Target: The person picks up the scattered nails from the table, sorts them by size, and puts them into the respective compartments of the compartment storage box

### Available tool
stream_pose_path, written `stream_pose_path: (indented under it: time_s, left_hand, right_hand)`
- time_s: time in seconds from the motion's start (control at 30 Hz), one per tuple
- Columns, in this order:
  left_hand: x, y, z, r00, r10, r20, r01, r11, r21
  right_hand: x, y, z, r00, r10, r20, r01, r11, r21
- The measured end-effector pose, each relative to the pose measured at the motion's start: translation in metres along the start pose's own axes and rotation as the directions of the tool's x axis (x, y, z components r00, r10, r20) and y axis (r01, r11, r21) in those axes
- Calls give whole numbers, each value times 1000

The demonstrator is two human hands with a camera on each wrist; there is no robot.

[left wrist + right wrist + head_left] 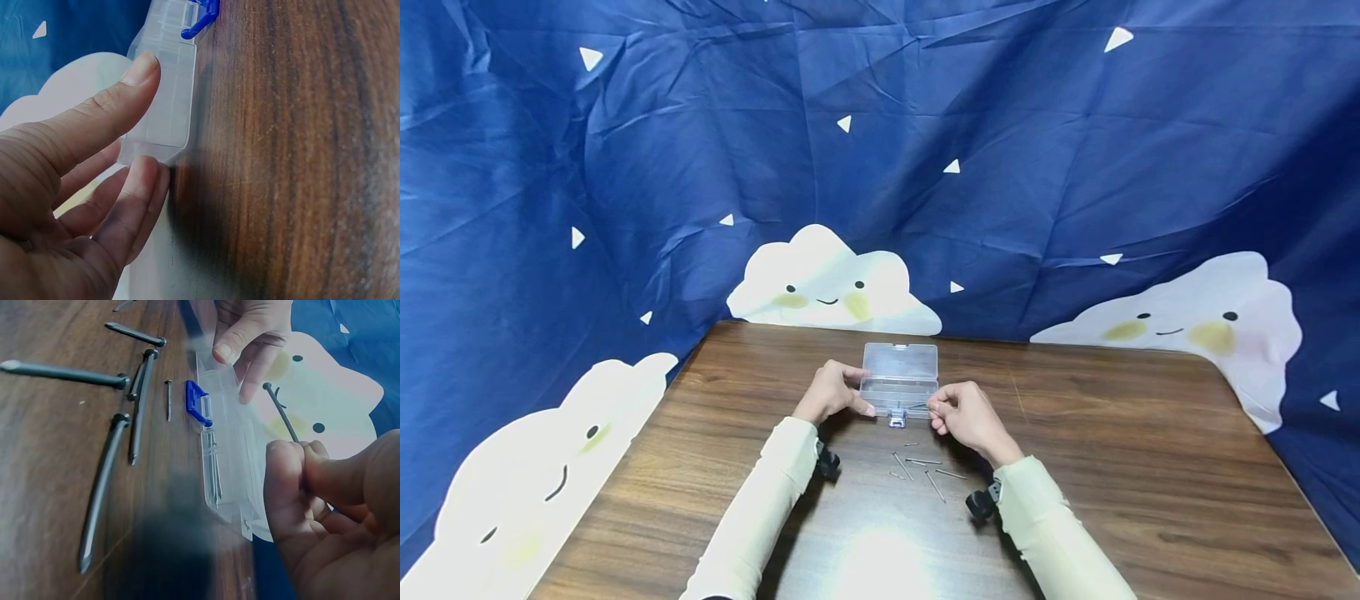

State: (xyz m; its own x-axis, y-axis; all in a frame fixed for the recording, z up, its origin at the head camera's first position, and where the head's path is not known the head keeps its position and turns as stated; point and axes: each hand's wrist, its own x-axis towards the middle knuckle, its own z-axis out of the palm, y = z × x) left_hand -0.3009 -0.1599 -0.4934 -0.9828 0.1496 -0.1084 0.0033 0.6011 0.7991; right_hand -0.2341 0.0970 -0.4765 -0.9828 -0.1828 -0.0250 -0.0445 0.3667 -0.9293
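Note:
A clear plastic box [901,387] stands on the table with its lid [901,362] raised at the back and a blue latch [195,404] at its front. At the box's left end my left hand [835,390] holds it, thumb [139,78] on the front wall and fingers round the corner. My right hand [967,415] pinches a nail [284,414] between thumb and fingertips, its head pointing away from the hand, over the box's right part. Through the box wall, thin nails [214,469] show inside. Several loose nails [102,494] of different sizes lie in front of the box.
The brown wooden table [1150,467] bears the box and nails. Behind it hangs a blue cloth [880,167] with white clouds and small triangles. Black wrist cameras [980,505] sit below both hands, near the cream sleeves [756,500].

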Motion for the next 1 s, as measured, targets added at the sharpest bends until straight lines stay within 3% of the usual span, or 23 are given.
stream_pose_path:
  time_s: [0.33, 1.0]
  left_hand:
    - [1, -1, 0, 1000, 1, -2, -1, 1000, 5]
    - [0, 0, 1, 1000, 10, -12, -10, 1000, -13]
  right_hand:
    - [13, -2, 6, 1000, 12, -11, -13, 999, -31]
    - [36, -11, 12, 997, -22, -73, 4, 971, -239]
